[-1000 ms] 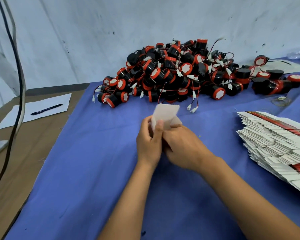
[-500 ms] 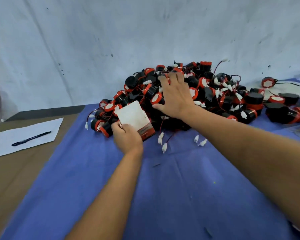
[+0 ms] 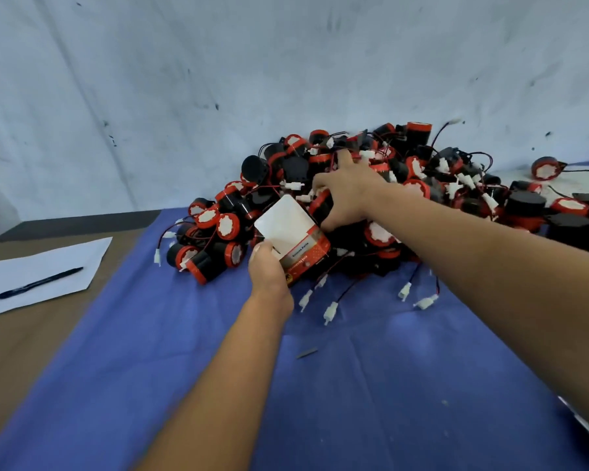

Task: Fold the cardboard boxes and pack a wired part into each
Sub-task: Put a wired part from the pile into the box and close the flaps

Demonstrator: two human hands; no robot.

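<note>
Head view: my left hand (image 3: pixel 267 266) grips a light, crushable folded box (image 3: pixel 295 239) by its lower corner; my right hand (image 3: pixel 346 195) grasps a rigid wired part (image 3: pixel 322 205) atop the pile (image 3: pixel 405 185) at the cloth's far edge.

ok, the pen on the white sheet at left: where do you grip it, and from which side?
Pinch the pen across its barrel near the middle, coming straight down from above. It lies flat on the white sheet, slanted, with bare paper on both long sides for the fingertips. Both hands are busy at the pile of parts, so this is only a judgement.
</note>
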